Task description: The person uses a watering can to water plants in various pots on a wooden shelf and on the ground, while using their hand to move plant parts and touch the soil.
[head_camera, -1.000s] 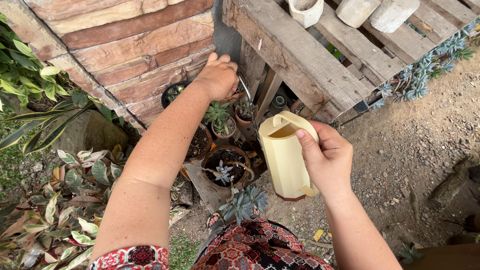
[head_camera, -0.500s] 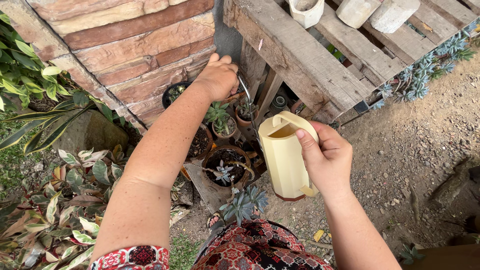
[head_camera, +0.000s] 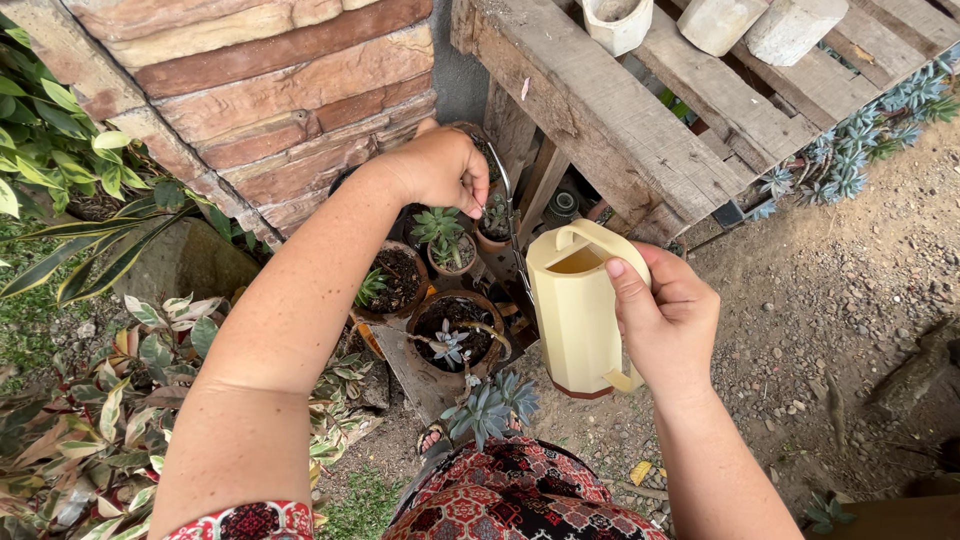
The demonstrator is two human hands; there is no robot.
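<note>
Outdoor garden corner: stone-brick wall (head_camera: 270, 90) top left, weathered wooden pallet (head_camera: 620, 110) leaning across the top right, bare gravel ground (head_camera: 830, 310) on the right, variegated foliage (head_camera: 120, 400) lower left.

From my remote seat I see the right hand (head_camera: 665, 320) wrapped around the cream plastic watering jug (head_camera: 575, 310), thumb pressed on its flat face near the rim, fingers closed around the far side at the handle. Firm full-hand hold. Jug is upright in the air, just right of the pots, mouth up and close to a thin metal pipe (head_camera: 512, 225) that runs down beside it. My read: kept level and tucked against the pipe so the opening sits under whatever comes out of it.

Left hand (head_camera: 440, 170) is reaching forward past the pots to the top of that pipe, fingers curled tight around something small there. I can't tell what; the hand covers it. Looks like a valve or tap handle, judging by position only.

Below the left arm: terracotta pots (head_camera: 452, 330) with small succulents (head_camera: 445, 345), grouped in the sheltered gap under the pallet. Grey concrete planters (head_camera: 720, 20) sit on top of the pallet. Patterned red clothing (head_camera: 510, 495) at the bottom edge.
</note>
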